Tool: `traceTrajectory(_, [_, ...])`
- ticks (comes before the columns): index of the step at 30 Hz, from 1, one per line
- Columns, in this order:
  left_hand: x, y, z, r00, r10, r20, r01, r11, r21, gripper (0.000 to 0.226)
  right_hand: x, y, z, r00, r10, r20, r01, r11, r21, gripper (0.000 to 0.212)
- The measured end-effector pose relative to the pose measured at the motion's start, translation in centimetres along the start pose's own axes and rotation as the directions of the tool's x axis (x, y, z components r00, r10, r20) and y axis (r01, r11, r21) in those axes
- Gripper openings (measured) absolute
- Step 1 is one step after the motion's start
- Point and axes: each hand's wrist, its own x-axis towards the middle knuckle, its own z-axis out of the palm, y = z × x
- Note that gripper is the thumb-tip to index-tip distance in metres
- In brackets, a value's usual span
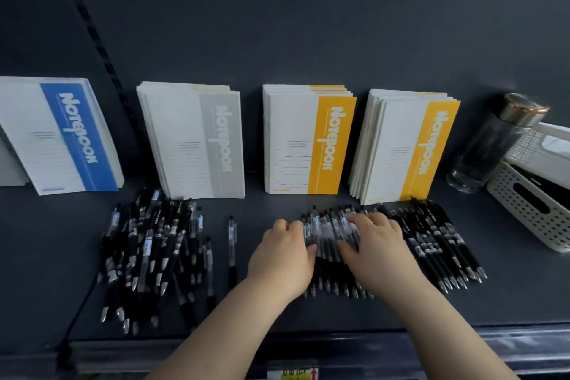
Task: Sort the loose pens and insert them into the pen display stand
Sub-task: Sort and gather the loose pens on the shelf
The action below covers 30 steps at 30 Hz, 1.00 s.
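Head view: the sorting is judged to be partway through. On the right of the shelf (512, 290) a row of black pens (438, 244) is laid side by side, tips toward the near edge. Just left of it, a row of clear pens (328, 233) appears to be getting squared up. A jumbled loose pile (151, 253) is left unsorted on the left, and a single pen (232, 244) lies apart between pile and rows. Nothing is seen inserted. No display stand can be made out for certain, only a white perforated basket (530, 207) far right. The clear pens are bracketed by both grips. The left grip (282, 259) is curled round the row's left end, thumb on the near side. The right grip (374, 247) is curled over its right half, thumb tucked toward the middle. The row is touched by both.
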Motion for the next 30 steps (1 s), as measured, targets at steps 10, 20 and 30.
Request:
traceTrajectory(10, [-3.1,-10.9,-5.9,0.949,-0.233,-0.21,0.262,0.958,0.12,0.043,0.2,-10.9,5.1,0.933,-0.317,0.17,0.283,0.939,0.195,0.023])
traceTrajectory(20, [-3.2,-19.2,-8.9,0.878,-0.467,-0.102,0.471,0.882,0.019,0.067,1.7,-16.7,8.3,0.96,-0.211,0.183,0.189,0.973,0.132,0.031])
traceTrajectory(30, [-1.9,-20.5,-8.5,0.93,-0.347,-0.118,0.333,0.935,-0.123,0.064,2.4,-22.6,9.6,0.958,-0.196,0.209,0.173,0.977,0.12,0.03])
